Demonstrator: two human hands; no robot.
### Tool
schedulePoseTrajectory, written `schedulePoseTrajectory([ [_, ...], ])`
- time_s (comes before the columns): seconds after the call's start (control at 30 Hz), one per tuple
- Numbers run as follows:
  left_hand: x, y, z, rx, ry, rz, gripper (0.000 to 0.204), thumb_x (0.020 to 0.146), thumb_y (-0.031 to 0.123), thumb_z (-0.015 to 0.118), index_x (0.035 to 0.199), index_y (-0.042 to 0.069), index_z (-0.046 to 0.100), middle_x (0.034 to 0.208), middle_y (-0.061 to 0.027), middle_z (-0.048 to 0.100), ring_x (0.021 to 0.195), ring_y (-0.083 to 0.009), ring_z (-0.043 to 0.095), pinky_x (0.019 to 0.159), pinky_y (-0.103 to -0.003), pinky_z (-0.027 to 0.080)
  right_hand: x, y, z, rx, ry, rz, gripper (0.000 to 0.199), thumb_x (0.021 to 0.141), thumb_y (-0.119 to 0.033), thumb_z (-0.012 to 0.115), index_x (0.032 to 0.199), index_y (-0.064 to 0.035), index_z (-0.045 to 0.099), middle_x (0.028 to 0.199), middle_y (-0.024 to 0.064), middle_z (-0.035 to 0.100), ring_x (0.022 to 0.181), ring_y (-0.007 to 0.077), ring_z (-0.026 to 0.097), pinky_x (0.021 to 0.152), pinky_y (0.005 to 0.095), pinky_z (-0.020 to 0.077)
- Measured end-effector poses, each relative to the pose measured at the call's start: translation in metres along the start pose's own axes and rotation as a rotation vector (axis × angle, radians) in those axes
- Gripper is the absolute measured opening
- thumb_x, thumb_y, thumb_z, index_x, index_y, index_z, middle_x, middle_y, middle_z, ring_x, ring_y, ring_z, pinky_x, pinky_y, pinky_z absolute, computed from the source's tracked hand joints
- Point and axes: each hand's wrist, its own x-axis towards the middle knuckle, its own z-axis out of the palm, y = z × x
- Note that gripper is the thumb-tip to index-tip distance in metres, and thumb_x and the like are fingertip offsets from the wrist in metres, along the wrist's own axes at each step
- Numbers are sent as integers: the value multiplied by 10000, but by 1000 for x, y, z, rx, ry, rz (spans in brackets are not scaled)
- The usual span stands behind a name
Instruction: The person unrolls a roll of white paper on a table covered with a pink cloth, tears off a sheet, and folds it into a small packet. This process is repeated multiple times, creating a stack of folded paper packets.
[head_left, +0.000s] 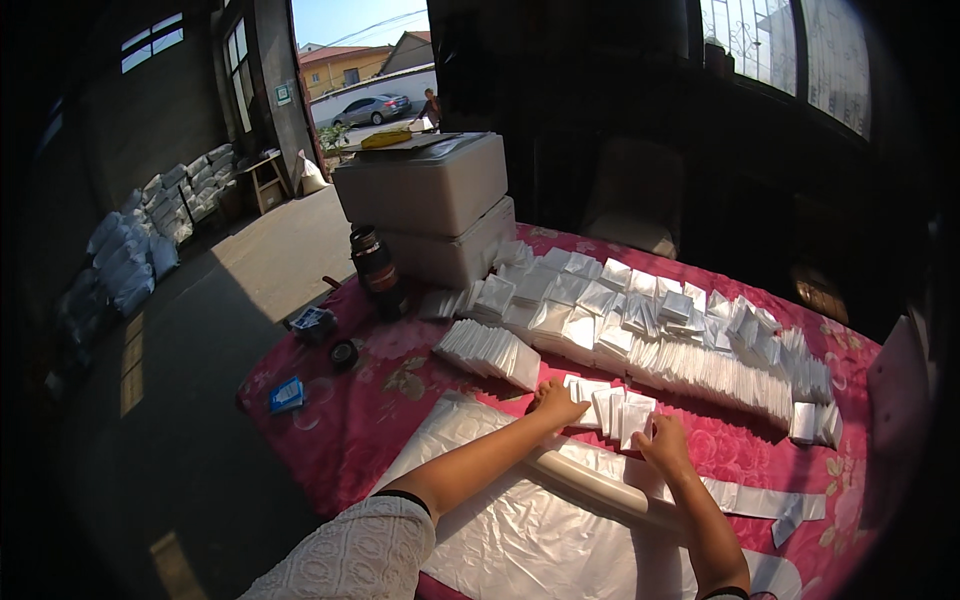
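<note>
Pink flowery worktop [350,440]. Left hand [558,405] touches white packets [605,408], can't tell if gripping; right hand [664,445] fingers pinch end packet [633,424]. Probably light, easily bent: hold edges.

Head-worn fisheye view, near above the table [738,458], facing down and ahead, rim perhaps shadowed

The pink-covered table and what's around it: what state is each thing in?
Short row of white packets: leaning, slightly fanned
Left hand: at the row's left end
Right hand: at the row's right end, fingers bent
Long rows of white packets: packed close, some loose on top
Plastic sheet: spread, wrinkled
Dark bottle: upright
Pale boxes: stacked two high
Blue-and-white packet: lying flat
Pink cloth: spread out
Doorway: open
</note>
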Motion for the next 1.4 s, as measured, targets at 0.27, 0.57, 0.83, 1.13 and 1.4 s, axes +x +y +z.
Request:
schedulePoseTrajectory([
  [0.27, 40, -26, 26, -269, -89, -39, 880, 549, 545, 769, 1116, -79, 514, 1109, -285, 529, 1026, -365, 537, 868, -400, 446, 25, -13, 27, 130, -85, -28, 471, 668, -285, 714, 1004, 31, 618, 840, 209, 619, 787, 314, 594, 723, 386, 473],
  [0.57, 13, 19, 25, -315, -102, 58, 875, 536, 561, 776, 1040, -111, 532, 979, -249, 613, 913, -305, 627, 743, -367, 507, 25, -18, 43, 166, -23, -35, 431, 706, -292, 725, 999, 8, 623, 691, 114, 641, 622, 203, 621, 576, 322, 479],
  [0.83, -38, 42, 4, -714, -27, 296, 509, 651, 267, 685, 1033, -34, 534, 925, -185, 622, 858, -268, 627, 735, -356, 497, -1, -35, 12, 559, 154, -11, 790, 685, -188, 758, 1296, 33, 309, 1085, 195, 538, 962, 273, 565, 810, 339, 472],
  [1.13, -208, -10, 8, -713, -11, 958, 792, 660, 231, 803, 1263, 3, 343, 1069, -145, 565, 978, -242, 581, 835, -332, 463, -166, -80, -24, 703, -29, -201, 824, 733, -110, 710, 1380, 2, 213, 1211, 166, 512, 1086, 283, 535, 937, 336, 395],
  [1.4, -226, -37, 25, -734, -189, 782, 1111, 614, 355, 814, 1398, 23, 99, 1209, -207, 437, 1092, -308, 504, 919, -379, 415, -199, -62, 20, 947, -102, -56, 970, 619, -72, 720, 1415, -44, 167, 1286, 189, 434, 1200, 281, 431, 984, 344, 354],
])
